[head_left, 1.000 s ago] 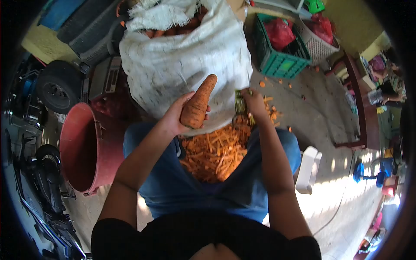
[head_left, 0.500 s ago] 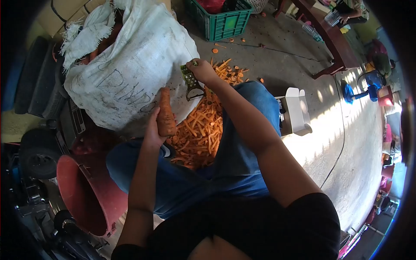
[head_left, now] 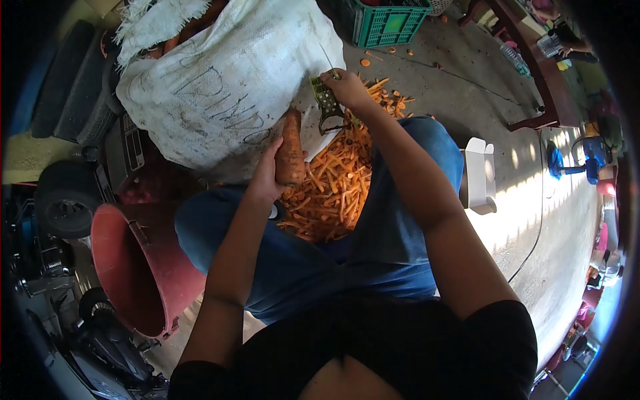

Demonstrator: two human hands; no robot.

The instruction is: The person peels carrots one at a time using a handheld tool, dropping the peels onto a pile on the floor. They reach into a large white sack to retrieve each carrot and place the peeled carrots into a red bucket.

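Concrete floor (head_left: 467,100) is lying all around us, with small orange pieces scattered on it, and we are looking down at our knees in blue jeans (head_left: 400,220).

We are holding a large carrot (head_left: 291,150) upright in our left hand (head_left: 267,179); the grip is clenched around the lower half of the carrot, and the upper half is standing free in front of a white woven sack (head_left: 227,87). Our right hand (head_left: 348,90) is reaching forward, and its grip is closed on the upper end of a green grater (head_left: 327,105), which is hanging down just beside the top of the carrot, on its right. We cannot tell if the two are touching.

Between our knees a pile of carrot strips (head_left: 333,190) is lying, directly under the carrot and the grater. The sack is leaning behind it, open at the top, with dark letters on its side. On our left a red tub (head_left: 133,267) is standing near our leg, and a black tyre (head_left: 63,200) is lying beyond it. A green crate (head_left: 390,23) is standing behind the sack. On our right a white box (head_left: 481,175) is standing near our knee, and a blue fan (head_left: 577,160) is sitting well apart from it.
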